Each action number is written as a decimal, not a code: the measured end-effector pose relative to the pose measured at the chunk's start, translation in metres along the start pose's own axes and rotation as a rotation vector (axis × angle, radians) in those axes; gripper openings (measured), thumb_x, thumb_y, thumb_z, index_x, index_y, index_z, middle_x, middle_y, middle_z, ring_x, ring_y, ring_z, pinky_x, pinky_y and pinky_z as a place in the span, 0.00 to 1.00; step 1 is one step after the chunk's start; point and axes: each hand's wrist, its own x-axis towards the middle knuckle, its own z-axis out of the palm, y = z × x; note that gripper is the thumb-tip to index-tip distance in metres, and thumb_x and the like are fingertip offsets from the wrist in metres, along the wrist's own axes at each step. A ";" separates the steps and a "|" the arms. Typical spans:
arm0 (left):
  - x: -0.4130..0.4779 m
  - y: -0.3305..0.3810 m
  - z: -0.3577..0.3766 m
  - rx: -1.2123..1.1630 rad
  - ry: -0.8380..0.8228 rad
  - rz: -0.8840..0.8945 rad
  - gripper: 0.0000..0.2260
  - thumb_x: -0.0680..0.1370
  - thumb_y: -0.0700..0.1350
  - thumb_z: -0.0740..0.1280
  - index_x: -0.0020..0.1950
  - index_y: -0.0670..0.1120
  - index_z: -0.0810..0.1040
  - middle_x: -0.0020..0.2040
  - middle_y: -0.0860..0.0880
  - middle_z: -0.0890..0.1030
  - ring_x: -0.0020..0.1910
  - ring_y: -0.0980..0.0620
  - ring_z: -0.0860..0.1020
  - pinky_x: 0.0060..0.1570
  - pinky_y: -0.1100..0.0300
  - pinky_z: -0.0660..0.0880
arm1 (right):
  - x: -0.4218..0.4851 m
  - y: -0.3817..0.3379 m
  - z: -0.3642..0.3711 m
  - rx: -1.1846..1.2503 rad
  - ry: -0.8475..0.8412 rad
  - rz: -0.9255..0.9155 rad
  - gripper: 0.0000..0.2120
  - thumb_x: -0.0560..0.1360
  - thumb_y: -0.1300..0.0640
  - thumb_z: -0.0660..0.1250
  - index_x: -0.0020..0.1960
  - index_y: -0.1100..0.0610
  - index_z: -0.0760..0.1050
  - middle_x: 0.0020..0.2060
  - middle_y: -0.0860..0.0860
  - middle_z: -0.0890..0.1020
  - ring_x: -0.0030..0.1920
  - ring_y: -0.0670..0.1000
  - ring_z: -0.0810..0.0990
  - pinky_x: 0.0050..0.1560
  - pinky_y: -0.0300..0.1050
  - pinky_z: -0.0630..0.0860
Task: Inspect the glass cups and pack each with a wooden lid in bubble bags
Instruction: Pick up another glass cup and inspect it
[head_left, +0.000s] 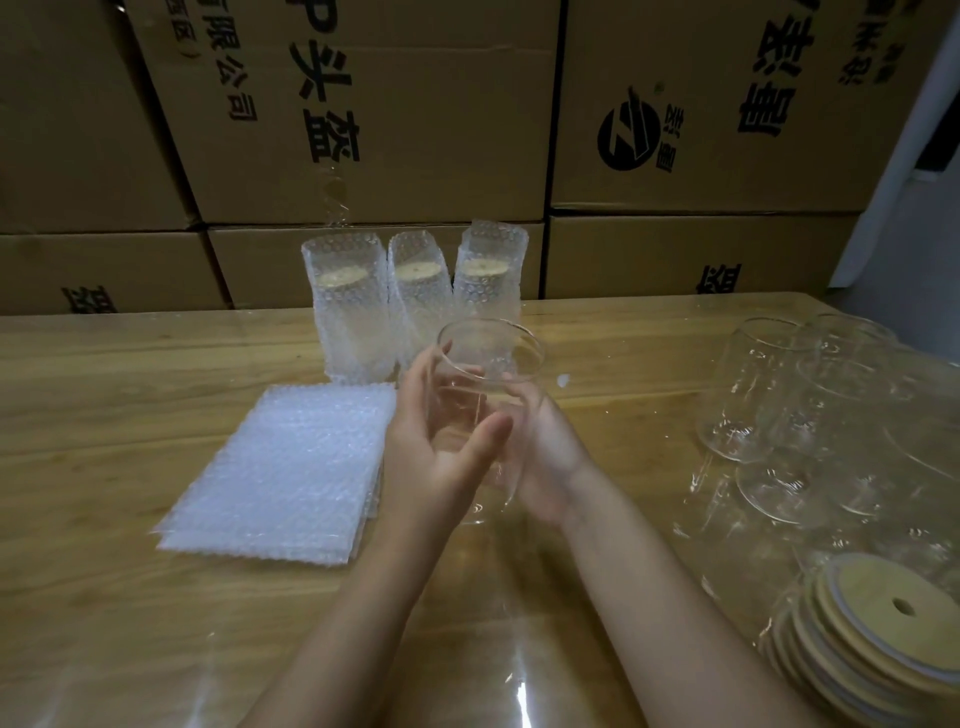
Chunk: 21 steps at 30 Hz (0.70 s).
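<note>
One glass cup (491, 358) is held above the tabletop (130, 395), the left hand (441, 452) and right hand (545, 447) each gripping it with curled fingers (414, 384).

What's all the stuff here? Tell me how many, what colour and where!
glass cup: one, clear, held up over the middle of the table
packed cups: three, in clear bubble wrap with tan lids inside, standing in a row at the far side of the table
bubble bags: a flat stack, whitish clear, on the table left of the hands; number unclear
loose glass cups: several, clear, bunched on the right of the table; too overlapped to count
wooden lids: a stack, tan, top one with a hole, near right corner
table: one, light wood
cardboard boxes: several, brown with black print, stacked behind the table
left hand: one, grips the glass cup
right hand: one, grips the same cup
</note>
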 end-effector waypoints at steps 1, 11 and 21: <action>0.000 0.000 -0.001 -0.017 0.016 0.042 0.33 0.67 0.71 0.68 0.67 0.57 0.68 0.55 0.55 0.80 0.54 0.54 0.80 0.53 0.63 0.76 | 0.001 0.000 0.000 -0.041 0.012 0.027 0.27 0.79 0.40 0.48 0.51 0.52 0.82 0.48 0.48 0.84 0.46 0.49 0.79 0.44 0.47 0.76; 0.002 -0.006 -0.004 0.013 0.020 0.295 0.36 0.72 0.67 0.66 0.72 0.49 0.61 0.60 0.52 0.76 0.55 0.47 0.79 0.55 0.57 0.75 | -0.006 0.002 -0.007 -0.276 -0.004 0.158 0.30 0.75 0.30 0.51 0.51 0.51 0.81 0.45 0.52 0.86 0.41 0.52 0.85 0.37 0.45 0.81; -0.002 -0.002 0.004 0.504 -0.209 0.447 0.36 0.72 0.68 0.63 0.71 0.47 0.59 0.66 0.47 0.71 0.64 0.52 0.71 0.62 0.64 0.67 | -0.020 -0.040 -0.021 0.088 0.042 -0.105 0.27 0.80 0.39 0.50 0.63 0.56 0.76 0.58 0.53 0.82 0.60 0.50 0.78 0.61 0.52 0.71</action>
